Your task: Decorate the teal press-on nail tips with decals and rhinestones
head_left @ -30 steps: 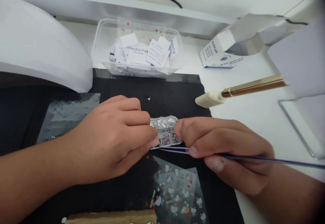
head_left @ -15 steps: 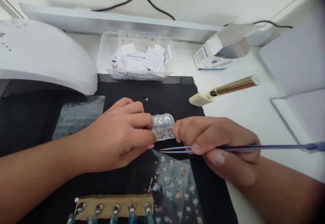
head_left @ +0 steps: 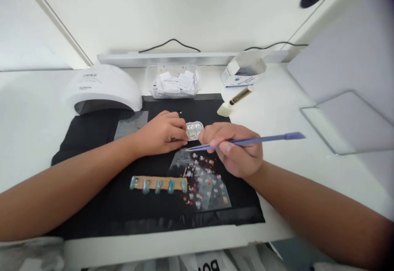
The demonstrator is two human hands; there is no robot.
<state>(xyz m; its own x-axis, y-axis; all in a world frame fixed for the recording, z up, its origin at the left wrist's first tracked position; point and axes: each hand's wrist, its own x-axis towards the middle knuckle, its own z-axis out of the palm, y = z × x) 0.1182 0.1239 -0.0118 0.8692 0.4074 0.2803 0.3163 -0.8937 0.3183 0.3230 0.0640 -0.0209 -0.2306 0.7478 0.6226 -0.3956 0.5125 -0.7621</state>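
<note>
My left hand [head_left: 161, 133] rests on a black mat [head_left: 92, 140] and grips the left side of a small clear rhinestone box [head_left: 194, 130]. My right hand [head_left: 235, 150] touches the box's right side and pinches purple tweezers [head_left: 252, 141], tips pointing left just below the box. A sticker sheet [head_left: 203, 178] with small red and white figures lies under my right hand. In front of it a tan strip [head_left: 158, 183] carries several teal nail tips.
A white nail lamp [head_left: 103, 88] stands at the mat's back left. Behind the mat sit a clear tub of alcohol pads [head_left: 174, 83], an open white carton [head_left: 243, 71] and a gold-handled tool [head_left: 235, 101]. A framed panel [head_left: 351, 121] lies at the right.
The view has pulled back and up, so the whole mat, the nail strip and the lamp show. Both hands stay at the rhinestone box, with the tweezers tilted a little higher.
</note>
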